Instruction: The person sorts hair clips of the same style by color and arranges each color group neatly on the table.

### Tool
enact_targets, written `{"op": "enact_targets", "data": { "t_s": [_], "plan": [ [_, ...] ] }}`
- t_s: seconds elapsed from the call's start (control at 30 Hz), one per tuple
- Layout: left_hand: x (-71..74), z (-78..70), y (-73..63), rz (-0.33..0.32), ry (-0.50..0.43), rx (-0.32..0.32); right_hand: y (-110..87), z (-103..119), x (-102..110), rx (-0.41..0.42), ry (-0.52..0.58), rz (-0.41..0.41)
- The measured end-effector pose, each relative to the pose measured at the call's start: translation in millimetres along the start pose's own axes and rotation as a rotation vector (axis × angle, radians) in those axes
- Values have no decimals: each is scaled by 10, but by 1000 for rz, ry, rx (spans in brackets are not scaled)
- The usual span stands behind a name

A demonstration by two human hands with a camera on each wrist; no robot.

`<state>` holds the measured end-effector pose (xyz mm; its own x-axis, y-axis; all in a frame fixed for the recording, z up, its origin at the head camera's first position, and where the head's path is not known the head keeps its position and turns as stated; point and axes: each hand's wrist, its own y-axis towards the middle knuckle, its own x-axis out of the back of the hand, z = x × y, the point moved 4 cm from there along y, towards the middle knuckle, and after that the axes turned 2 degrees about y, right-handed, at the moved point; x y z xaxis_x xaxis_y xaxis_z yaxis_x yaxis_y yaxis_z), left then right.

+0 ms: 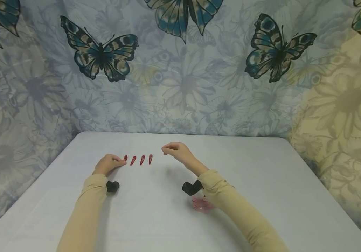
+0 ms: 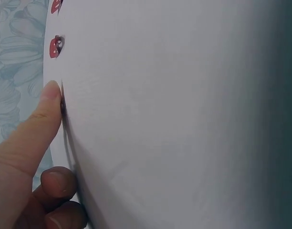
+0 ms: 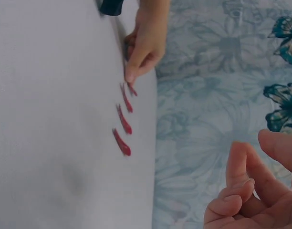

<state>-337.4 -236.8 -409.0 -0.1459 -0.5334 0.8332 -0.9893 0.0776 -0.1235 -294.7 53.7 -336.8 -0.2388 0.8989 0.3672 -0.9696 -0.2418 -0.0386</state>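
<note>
Several red snap hair clips lie in a short row on the white table. At the row's left end, my left hand pinches the leftmost hair clip between thumb and fingers, low at the tabletop. The thumb covers most of that clip in the left wrist view. Raised above the table to the right of the row is my right hand, its fingers loosely bent. In the right wrist view a gap shows between its thumb and fingertips, with nothing held.
A clear pink dish sits on the table, partly hidden beneath the right forearm. Behind the far edge of the white table hangs a curtain printed with butterflies and flowers. Dark wrist cameras stick out from both wrists.
</note>
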Motion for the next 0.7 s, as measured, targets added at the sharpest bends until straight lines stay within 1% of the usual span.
{"op": "enact_targets", "data": {
  "t_s": [0.13, 0.3, 0.4, 0.47, 0.57, 0.7],
  "plan": [
    [6, 13, 5, 27, -3, -11, -68, -28, 99, -15, -8, 17],
    [17, 1, 7, 54, -26, -10, -193, -114, 284, -29, -7, 29],
    [25, -12, 8, 56, -43, -25, -266, -190, 400, -32, -13, 28],
    [24, -7, 18, 56, -48, -49, -307, -250, 472, -34, -25, 25],
    [14, 19, 35, 52, -35, -78, -384, -323, 567, -33, -45, 24],
    [-3, 11, 33, 36, -15, -88, -529, -411, 693, -24, -57, 37]
  ]
}}
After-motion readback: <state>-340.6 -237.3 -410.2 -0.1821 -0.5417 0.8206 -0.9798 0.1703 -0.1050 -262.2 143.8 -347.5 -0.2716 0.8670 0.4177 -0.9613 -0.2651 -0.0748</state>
